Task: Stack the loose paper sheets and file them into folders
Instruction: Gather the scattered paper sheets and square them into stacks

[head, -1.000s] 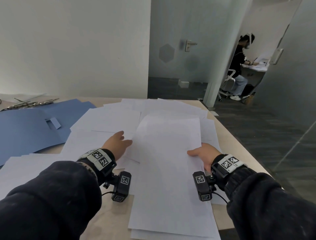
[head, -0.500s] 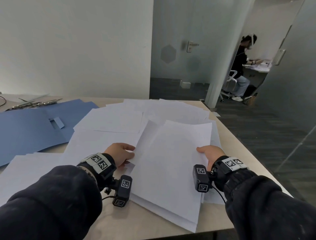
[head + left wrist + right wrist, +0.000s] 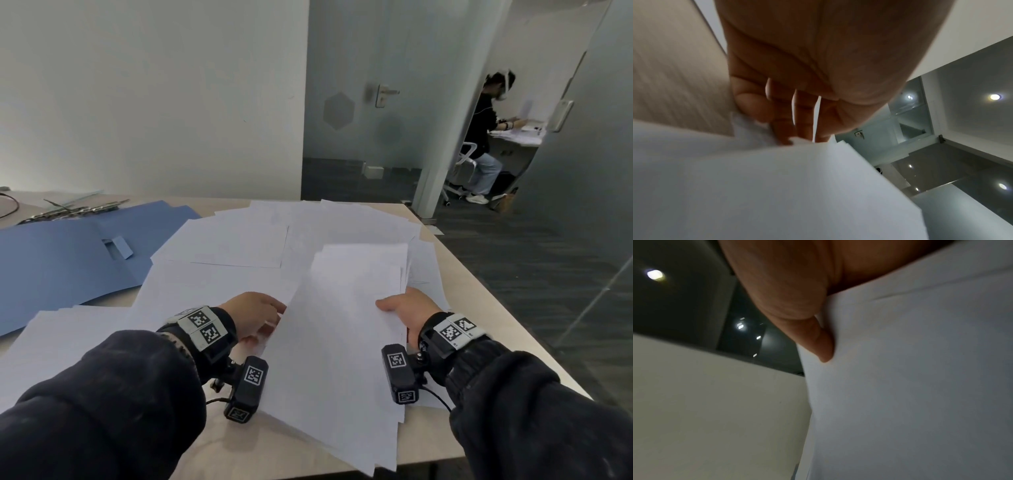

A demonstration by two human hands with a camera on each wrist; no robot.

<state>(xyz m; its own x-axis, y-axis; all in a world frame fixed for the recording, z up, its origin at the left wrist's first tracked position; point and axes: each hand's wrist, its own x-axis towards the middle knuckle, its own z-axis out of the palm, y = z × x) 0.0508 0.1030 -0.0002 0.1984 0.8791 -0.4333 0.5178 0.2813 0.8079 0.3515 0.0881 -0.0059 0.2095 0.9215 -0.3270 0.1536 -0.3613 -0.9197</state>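
Item 1: stack of white sheets [image 3: 346, 329], held between both hands above the near right part of the table [image 3: 476, 301]. The stack is tilted, its near corner reaching past the table's front edge; the sheets are unevenly squared, with edges fanned at the far right corner.

Item 2: left hand [image 3: 251, 317], at the stack's left edge. In the left wrist view its fingers [image 3: 785, 113] curl down onto the paper edge; the grip is narrow, fingers on the sheets, thumb hidden.

Item 3: right hand [image 3: 407, 310], at the stack's right edge. Thumb on top of the paper; in the right wrist view one finger [image 3: 822, 344] presses against the sheet's underside. The hand pinches the stack.

Item 4: loose white sheets [image 3: 233, 246], spread in overlapping layers across the middle and far part of the table, and more at the near left [image 3: 61, 342].

Item 5: blue folder [image 3: 61, 260], lying open and flat at the left of the table, a small flap cut out near its centre; the loose sheets overlap its right edge.

Item 6: metal fasteners [image 3: 75, 209], in a row beyond the folder near the wall.

Item 7: glass door [image 3: 363, 102] with a lever handle, behind the table.

Item 8: seated person [image 3: 481, 137] at a desk, in the room beyond the opening.
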